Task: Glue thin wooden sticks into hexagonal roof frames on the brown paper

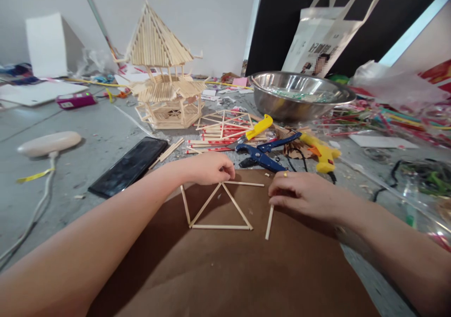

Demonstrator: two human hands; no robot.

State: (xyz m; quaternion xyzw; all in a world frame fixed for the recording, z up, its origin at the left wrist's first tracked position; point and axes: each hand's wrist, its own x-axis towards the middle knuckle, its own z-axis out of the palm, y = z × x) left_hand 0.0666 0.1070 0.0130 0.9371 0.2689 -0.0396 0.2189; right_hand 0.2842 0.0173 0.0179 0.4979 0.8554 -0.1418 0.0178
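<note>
On the brown sheet lies a flat frame of thin wooden sticks, with a triangle in its middle. My left hand is over the frame's top corner, its fingers curled in. Whatever is between those fingertips is hidden. To the right of the frame, my right hand pinches a loose wooden stick by its upper end. That stick slants down toward me, apart from the frame.
Behind the sheet are blue cutting pliers, a yellow-handled knife, a yellow glue gun and bundled sticks. A stick pagoda and metal basin stand farther back. A phone lies left.
</note>
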